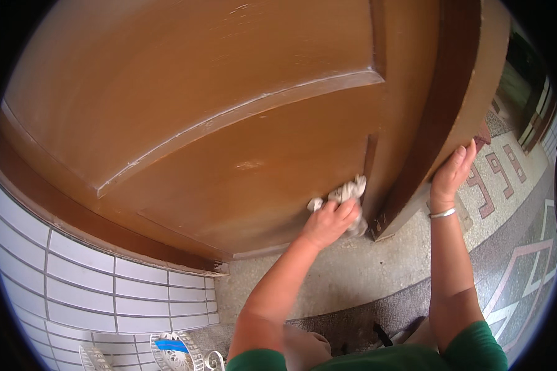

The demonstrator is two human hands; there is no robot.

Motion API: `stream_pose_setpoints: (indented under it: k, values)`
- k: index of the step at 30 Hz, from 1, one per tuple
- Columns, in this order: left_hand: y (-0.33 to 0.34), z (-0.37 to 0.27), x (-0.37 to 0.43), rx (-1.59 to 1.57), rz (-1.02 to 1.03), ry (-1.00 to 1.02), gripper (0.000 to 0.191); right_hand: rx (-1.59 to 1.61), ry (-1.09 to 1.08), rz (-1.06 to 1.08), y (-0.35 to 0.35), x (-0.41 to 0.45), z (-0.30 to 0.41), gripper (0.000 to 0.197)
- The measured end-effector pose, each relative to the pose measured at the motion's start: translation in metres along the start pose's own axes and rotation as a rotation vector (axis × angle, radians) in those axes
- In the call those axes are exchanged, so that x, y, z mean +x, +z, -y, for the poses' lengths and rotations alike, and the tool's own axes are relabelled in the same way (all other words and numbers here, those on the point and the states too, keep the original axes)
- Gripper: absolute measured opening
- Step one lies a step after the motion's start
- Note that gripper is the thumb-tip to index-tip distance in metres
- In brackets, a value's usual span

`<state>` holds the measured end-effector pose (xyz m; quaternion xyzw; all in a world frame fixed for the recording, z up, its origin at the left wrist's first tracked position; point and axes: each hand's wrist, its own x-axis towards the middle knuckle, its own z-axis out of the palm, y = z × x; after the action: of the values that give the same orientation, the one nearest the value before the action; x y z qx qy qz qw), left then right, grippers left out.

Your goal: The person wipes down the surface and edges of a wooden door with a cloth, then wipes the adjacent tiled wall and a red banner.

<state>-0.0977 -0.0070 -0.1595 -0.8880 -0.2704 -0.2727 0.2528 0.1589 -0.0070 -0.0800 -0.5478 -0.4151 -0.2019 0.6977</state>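
Observation:
A crumpled white cloth [348, 189] is bunched in my left hand [333, 222], which presses it against the lower right part of a brown wooden door panel [260, 162]. The hand and part of the cloth are slightly blurred. My right hand [452, 175], with a silver bangle at its wrist, lies along the outer side of the brown wooden post [464, 106] right of the panel. Its fingers are stretched out, and it holds nothing that I can see. A small dark red thing [482, 140] shows at its fingertips; I cannot tell what it is.
A white tiled wall [81, 266] meets the dark wooden frame on the left. White openwork racks [176, 355], one with a blue item [171, 345], stand at the bottom left. Beneath the door runs a pale speckled sill [352, 273]. Patterned terrazzo floor [515, 273] extends to the right.

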Motion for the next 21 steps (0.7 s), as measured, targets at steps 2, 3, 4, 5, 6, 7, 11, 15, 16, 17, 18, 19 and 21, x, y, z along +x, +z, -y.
stream_pose_setpoints:
  k: [2, 3, 4, 5, 6, 7, 11, 15, 16, 17, 18, 19, 21]
  values:
    - [0.009, 0.0, -0.042, -0.139, 0.318, 0.063, 0.029, 0.018, 0.006, -0.003, 0.001, 0.003, 0.007, 0.043]
    - [0.008, 0.0, -0.054, -0.185, 0.418, 0.089, 0.032, 0.016, -0.004, 0.01, -0.002, 0.006, 0.009, 0.043]
    - [-0.004, -0.003, -0.055, -0.262, 0.363, -0.005, 0.027, 0.018, -0.01, 0.017, -0.002, 0.004, 0.009, 0.043]
    - [-0.012, -0.005, -0.049, -0.277, 0.28, -0.063, 0.025, 0.022, -0.015, 0.023, -0.002, 0.004, 0.01, 0.043]
    - [-0.027, -0.006, -0.045, -0.292, 0.205, -0.13, 0.022, 0.026, -0.026, 0.02, 0.003, 0.0, 0.01, 0.042]
    - [-0.047, -0.006, -0.018, -0.257, 0.098, -0.156, 0.023, 0.034, -0.032, 0.016, 0.004, 0.0, 0.011, 0.041]
    - [-0.077, 0.013, 0.069, -0.301, -0.484, -0.234, 0.048, 0.011, -0.004, 0.022, -0.002, 0.003, 0.011, 0.039]
    - [-0.036, -0.003, 0.09, 0.008, -0.611, -0.216, 0.038, 0.086, 0.034, 0.023, 0.0, 0.002, 0.015, 0.039]
    - [-0.025, -0.012, 0.084, 0.049, -0.601, -0.17, 0.033, 0.086, 0.036, 0.029, 0.0, 0.002, 0.017, 0.039]
    - [-0.011, -0.028, 0.069, -0.005, -0.558, -0.214, 0.029, 0.09, 0.026, 0.034, 0.001, 0.002, 0.018, 0.04]
    - [0.014, -0.042, 0.05, -0.187, -0.378, -0.301, 0.028, 0.089, 0.013, 0.041, -0.001, 0.001, 0.019, 0.04]
    - [0.035, -0.058, 0.031, -0.381, -0.226, -0.412, 0.029, 0.076, 0.005, 0.04, -0.004, 0.002, 0.016, 0.04]
    - [0.061, -0.085, -0.015, -0.688, 0.059, -0.722, 0.032, 0.035, -0.053, 0.017, -0.002, 0.002, 0.017, 0.041]
